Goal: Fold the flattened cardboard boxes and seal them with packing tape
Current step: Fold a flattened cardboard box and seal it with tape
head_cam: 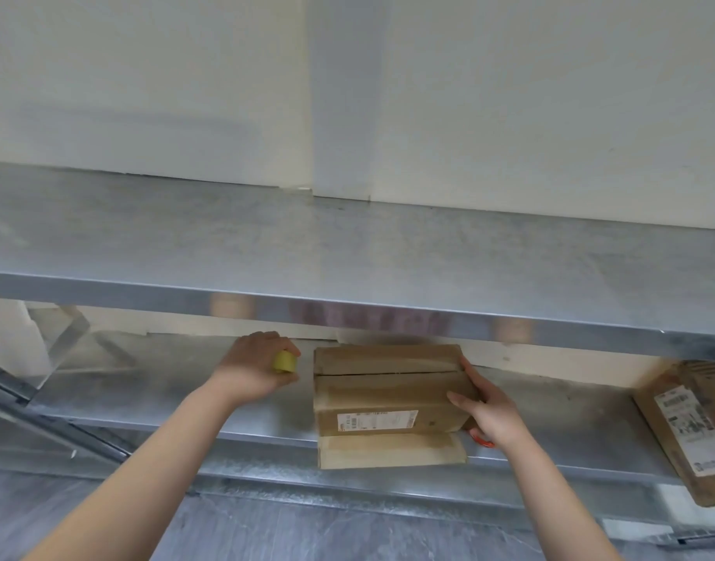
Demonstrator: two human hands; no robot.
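Nearest us, the right hand (pixel 483 402) is pressing flat against the right end of the brown folded cardboard box (pixel 388 392), fingers (pixel 465 368) spread along its edge, bracing rather than gripping. Something red (pixel 482 437) is peeking out under that palm; too hidden to name. The box is sitting on the lower galvanised metal shelf (pixel 186 398), its front flap (pixel 390 451) hanging loose past the shelf edge below those fingers, and the top seam between the flaps is looking untaped.

Across from it, the left hand (pixel 252 368) is clenching a yellowish roll of packing tape (pixel 284 362), just left of the box, not touching it.

My read: taping comes next. Best to keep the right palm pinning the flaps shut, start the tape beyond the far edge, and draw it straight along the seam toward the bracing fingers.

Farther right, another labelled cardboard carton (pixel 687 423) is leaning at an angle.
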